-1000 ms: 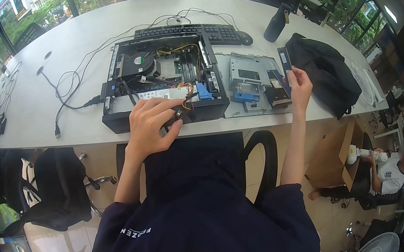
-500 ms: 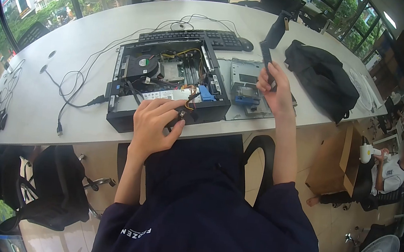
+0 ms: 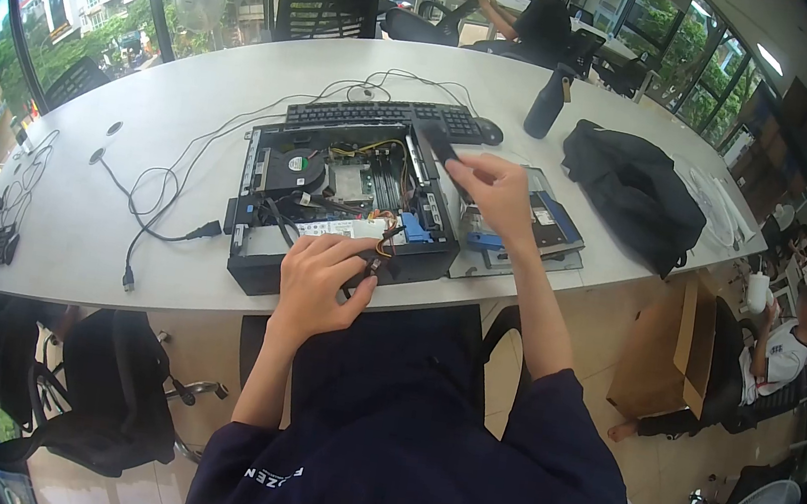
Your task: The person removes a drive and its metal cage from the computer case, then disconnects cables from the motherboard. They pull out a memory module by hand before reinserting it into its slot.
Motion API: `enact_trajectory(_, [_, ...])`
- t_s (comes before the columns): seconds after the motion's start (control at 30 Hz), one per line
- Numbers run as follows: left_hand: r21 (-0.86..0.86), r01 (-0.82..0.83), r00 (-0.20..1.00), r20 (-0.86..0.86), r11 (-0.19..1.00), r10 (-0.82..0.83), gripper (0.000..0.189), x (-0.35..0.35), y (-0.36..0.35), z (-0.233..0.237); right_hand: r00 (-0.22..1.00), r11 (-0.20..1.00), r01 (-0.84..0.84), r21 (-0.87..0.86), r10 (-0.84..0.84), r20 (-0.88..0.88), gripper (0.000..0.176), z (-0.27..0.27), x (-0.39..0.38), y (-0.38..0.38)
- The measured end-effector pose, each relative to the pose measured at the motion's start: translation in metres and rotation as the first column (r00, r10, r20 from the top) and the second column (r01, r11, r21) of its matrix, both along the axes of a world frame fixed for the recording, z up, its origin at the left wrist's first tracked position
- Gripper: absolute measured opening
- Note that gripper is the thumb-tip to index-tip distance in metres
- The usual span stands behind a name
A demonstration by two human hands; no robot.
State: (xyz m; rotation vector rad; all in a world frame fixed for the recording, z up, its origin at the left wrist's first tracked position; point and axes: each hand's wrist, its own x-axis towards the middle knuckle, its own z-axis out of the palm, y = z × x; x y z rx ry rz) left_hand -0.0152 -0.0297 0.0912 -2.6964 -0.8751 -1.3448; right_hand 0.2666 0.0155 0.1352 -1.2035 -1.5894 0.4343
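An uncovered black desktop computer case (image 3: 340, 279) lies on the table in front of me, its fan (image 3: 295, 170), boards and wires exposed. My left hand (image 3: 322, 277) grips its near edge, fingers over the top and thumb at the front. Beside that thumb and forefinger hangs a loose wire connector (image 3: 376, 264). Over the right side of the case, my right hand (image 3: 491, 192) pinches a flat black tool (image 3: 440, 143) that looks like a brush; its far end is blurred. Below this hand lies a metal panel (image 3: 538, 181) with a dark flat part (image 3: 556, 225) on it.
Behind the case are a keyboard (image 3: 370, 113) and mouse (image 3: 486, 131). A dark bottle (image 3: 547, 103) and black bag (image 3: 633, 188) stand to the right. Cables (image 3: 165, 184) run along the left. A cardboard box (image 3: 657, 359) is on the floor; other people sit nearby.
My right hand has moved left and down with the black tool, from above the panel to the case's right side. The left hand keeps its place on the case; the camera view has tilted up.
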Motion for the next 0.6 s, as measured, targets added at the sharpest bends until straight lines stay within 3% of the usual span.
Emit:
enact_trajectory(0.07, [0.002,0.003,1.000,0.018,1.000,-0.003,0.016,0.000,-0.001,-0.002,0.943,0.897,0.280,0.342,-0.323,0.076,0.020,0.006,-0.006,0.016])
enact_trajectory(0.17, [0.003,0.002,1.000,0.026,1.000,-0.002,0.016,-0.001,-0.003,-0.003,0.920,0.875,0.344,0.341,-0.387,0.066,0.022,0.018,-0.013,0.031])
enact_trajectory(0.27, [-0.008,-0.009,1.000,0.020,1.000,0.009,0.016,-0.002,-0.003,-0.004,0.988,0.971,0.155,0.183,-0.152,-0.027,0.024,0.018,-0.016,0.054])
enact_trajectory(0.3, [0.003,-0.004,1.000,0.018,1.000,0.004,0.016,-0.002,-0.003,-0.004,0.989,0.973,0.151,0.176,-0.148,-0.032,0.024,0.016,-0.019,0.059])
enact_trajectory(0.37, [0.008,-0.008,1.000,0.028,1.000,0.008,0.015,-0.001,-0.002,-0.004,0.992,0.999,0.034,0.000,-0.034,-0.119,0.023,0.017,-0.025,0.073])
enact_trajectory(0.43, [-0.009,0.012,0.999,0.034,1.000,-0.011,0.017,-0.001,-0.002,-0.002,0.989,0.998,-0.065,0.007,0.065,-0.131,0.025,0.005,-0.025,0.096])
enact_trajectory(0.5, [-0.013,0.012,0.999,0.037,1.000,-0.011,0.017,0.000,-0.002,-0.002,0.961,0.962,-0.263,-0.071,0.255,-0.108,0.029,-0.003,-0.024,0.114])
enact_trajectory(0.57, [-0.020,0.014,0.999,0.042,1.000,-0.013,0.018,0.001,0.000,-0.002,0.984,0.989,-0.087,-0.122,0.104,0.142,0.027,0.001,-0.038,0.115])
enact_trajectory(0.6, [-0.024,0.011,0.999,0.037,1.000,-0.010,0.017,0.001,-0.001,-0.001,0.970,0.992,-0.118,-0.051,0.126,0.207,0.026,-0.011,-0.037,0.128])
